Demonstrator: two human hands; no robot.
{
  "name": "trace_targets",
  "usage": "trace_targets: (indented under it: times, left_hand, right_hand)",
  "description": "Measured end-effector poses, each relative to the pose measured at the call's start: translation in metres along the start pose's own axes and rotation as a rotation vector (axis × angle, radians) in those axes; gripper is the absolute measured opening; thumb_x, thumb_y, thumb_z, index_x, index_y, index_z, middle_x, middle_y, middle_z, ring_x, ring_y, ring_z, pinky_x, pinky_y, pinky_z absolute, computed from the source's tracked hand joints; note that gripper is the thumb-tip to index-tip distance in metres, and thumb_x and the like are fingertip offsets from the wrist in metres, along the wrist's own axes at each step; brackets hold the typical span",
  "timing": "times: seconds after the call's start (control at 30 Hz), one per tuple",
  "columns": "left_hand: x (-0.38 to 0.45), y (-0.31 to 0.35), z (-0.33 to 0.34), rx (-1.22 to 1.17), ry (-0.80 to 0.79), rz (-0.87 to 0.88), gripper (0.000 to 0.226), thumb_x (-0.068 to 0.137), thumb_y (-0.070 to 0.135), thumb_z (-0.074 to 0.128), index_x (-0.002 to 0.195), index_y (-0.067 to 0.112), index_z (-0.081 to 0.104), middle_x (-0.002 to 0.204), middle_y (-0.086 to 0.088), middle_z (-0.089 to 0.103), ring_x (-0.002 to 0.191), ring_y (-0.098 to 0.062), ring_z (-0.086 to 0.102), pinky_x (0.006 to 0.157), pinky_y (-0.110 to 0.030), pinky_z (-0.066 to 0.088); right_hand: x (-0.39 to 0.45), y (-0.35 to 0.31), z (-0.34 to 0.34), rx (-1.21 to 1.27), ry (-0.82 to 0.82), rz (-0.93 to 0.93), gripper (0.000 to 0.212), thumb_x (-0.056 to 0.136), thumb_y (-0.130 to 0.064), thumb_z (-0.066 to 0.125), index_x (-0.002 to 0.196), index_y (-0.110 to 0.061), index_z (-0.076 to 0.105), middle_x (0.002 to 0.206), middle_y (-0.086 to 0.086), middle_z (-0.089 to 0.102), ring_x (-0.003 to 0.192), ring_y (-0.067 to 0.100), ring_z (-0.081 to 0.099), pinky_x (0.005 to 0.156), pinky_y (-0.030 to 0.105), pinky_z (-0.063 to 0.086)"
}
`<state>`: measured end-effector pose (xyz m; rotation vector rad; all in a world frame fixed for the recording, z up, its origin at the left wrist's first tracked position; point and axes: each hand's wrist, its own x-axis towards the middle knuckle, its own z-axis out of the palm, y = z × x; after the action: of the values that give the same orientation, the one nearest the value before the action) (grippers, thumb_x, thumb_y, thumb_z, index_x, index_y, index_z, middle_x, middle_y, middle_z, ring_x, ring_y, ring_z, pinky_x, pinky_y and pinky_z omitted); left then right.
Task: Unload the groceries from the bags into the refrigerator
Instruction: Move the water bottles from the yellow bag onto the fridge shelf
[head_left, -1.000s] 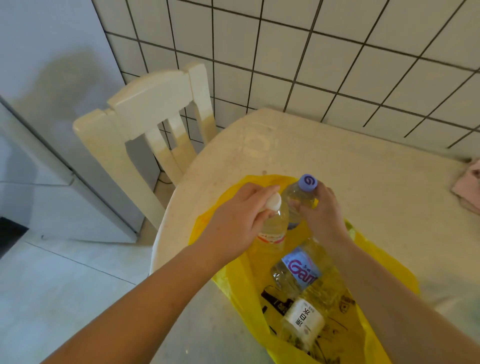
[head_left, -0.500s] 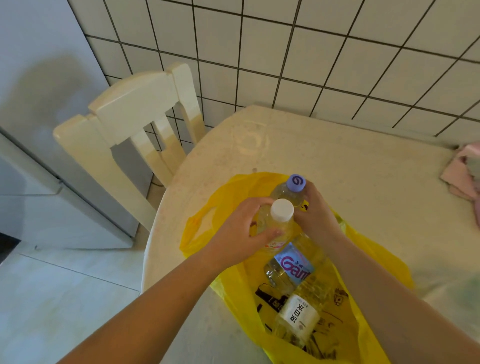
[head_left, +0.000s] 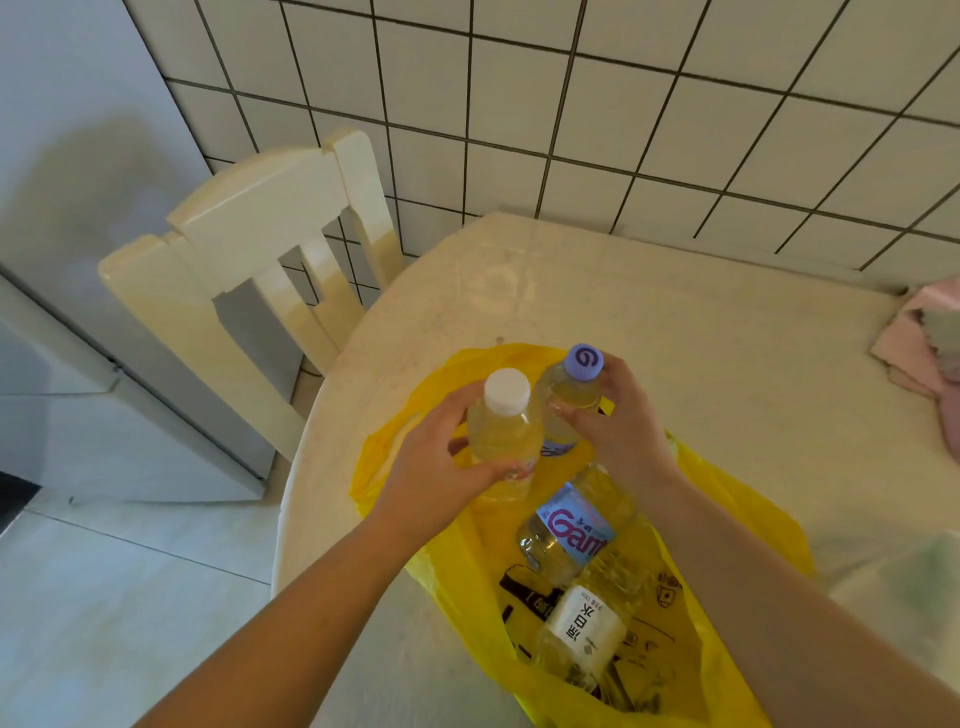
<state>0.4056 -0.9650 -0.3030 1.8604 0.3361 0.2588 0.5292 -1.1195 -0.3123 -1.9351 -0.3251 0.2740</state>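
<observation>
Where chair (head_left: 249, 270) nears fridge (head_left: 78, 156), perhaps

Four bottles: two held upright (head_left: 505, 431) (head_left: 570, 395), two lying (head_left: 571, 525) (head_left: 584, 631) in one yellow bag (head_left: 727, 519); one chair (head_left: 249, 280).

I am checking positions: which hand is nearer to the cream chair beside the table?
Left. The left hand, gripping the white-capped bottle, is on the side toward the chair. The right hand, holding the purple-capped bottle, is farther away, beyond both bottles.
</observation>
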Motion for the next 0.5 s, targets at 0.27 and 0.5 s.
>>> trace_targets:
  times: [0.27, 0.5]
  left_hand:
    - [-0.04, 0.041, -0.044, -0.004, 0.215, 0.048, 0.068, 0.06, 0.036, 0.078, 0.111, 0.056, 0.038, 0.111, 0.034, 0.05, 0.103, 0.014, 0.05, 0.074, -0.005, 0.045]
    - [-0.127, 0.06, -0.064, 0.015, 0.447, 0.042, 0.071, 0.068, 0.022, 0.08, 0.129, 0.033, 0.045, 0.117, 0.022, 0.055, 0.104, 0.008, 0.053, 0.076, -0.005, 0.045]
  right_hand:
    - [-0.037, -0.068, -0.025, 0.038, 0.019, -0.206, 0.051, 0.075, -0.011, 0.076, 0.111, -0.037, 0.052, 0.104, -0.022, 0.061, 0.092, -0.012, 0.055, 0.071, 0.005, 0.044]
    - [-0.104, -0.113, -0.026, 0.126, -0.177, -0.334, 0.051, 0.074, -0.017, 0.077, 0.118, -0.031, 0.056, 0.111, -0.017, 0.063, 0.102, -0.003, 0.058, 0.072, 0.007, 0.046]
